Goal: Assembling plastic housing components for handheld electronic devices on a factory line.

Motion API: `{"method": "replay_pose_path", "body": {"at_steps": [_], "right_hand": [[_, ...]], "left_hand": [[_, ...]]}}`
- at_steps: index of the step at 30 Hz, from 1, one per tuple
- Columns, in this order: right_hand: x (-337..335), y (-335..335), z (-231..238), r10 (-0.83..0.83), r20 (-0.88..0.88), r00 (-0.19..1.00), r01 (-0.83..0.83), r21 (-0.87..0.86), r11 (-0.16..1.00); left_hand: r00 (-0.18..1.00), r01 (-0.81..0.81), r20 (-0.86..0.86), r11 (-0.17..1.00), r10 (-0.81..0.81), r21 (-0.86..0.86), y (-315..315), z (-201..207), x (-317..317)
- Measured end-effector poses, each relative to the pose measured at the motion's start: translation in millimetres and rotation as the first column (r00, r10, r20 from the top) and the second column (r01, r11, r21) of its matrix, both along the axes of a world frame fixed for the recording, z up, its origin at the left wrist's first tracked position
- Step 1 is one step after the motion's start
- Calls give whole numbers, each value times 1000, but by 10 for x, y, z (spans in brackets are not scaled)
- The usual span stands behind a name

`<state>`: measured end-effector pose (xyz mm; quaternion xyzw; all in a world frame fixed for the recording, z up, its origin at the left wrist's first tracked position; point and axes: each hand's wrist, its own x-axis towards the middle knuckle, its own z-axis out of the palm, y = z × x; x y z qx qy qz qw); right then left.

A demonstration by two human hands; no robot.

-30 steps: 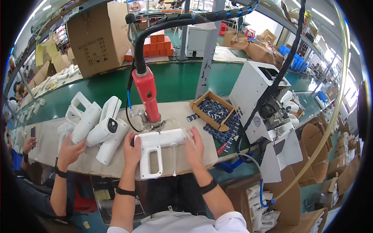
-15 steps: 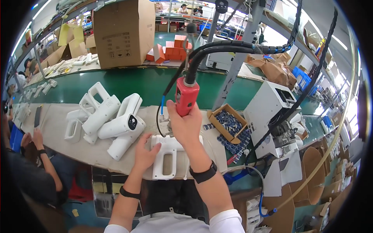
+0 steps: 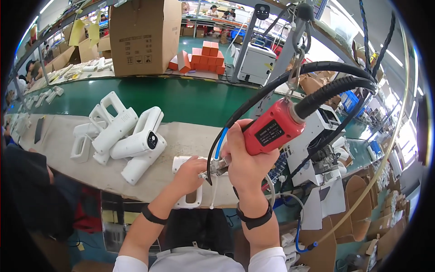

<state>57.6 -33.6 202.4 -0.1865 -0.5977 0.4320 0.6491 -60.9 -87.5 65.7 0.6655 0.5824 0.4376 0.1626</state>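
Observation:
My right hand (image 3: 251, 163) is wrapped round a red electric screwdriver (image 3: 274, 127), which tilts down to the left. Its metal screw-feeding nozzle (image 3: 220, 166), fed by a blue tube, points at a white handheld device housing (image 3: 181, 164). This housing lies near the bench's front edge, its loop handle toward me. Over it reaches my left hand (image 3: 188, 176), fingers closed at the nozzle's tip; what they pinch is hidden. A thin white cable (image 3: 214, 195) hangs beside the handle.
Several similar white housings (image 3: 136, 140) are heaped on the left of the beige bench cover (image 3: 59, 145). At right stands a white machine (image 3: 297, 147); blue small parts (image 3: 278, 165) show partly behind my hand. Cables loop overhead. A person's dark sleeve (image 3: 27, 181) is at far left.
The screwdriver has gone from upright to tilted, its body swinging right with my right hand. My left hand has moved right, over the housing to the nozzle, its fingers closing.

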Motion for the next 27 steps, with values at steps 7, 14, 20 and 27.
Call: {"method": "replay_pose_path", "body": {"at_steps": [7,14,20,27], "right_hand": [[149,6,49,18,-58,998,-18,-9,1000],[255,-3,99,39,-64,997,-40,-8,999],[262,21,54,42,-81,996,-38,49,998],[296,7,54,3,-77,997,2,58,998]], "left_hand": [[999,14,50,998,-11,-62,36,-17,88],[997,39,63,996,-34,-80,43,20,136],[990,-1,140,998,10,-62,40,72,185],[985,-17,171,998,28,-64,50,85,176]]}}
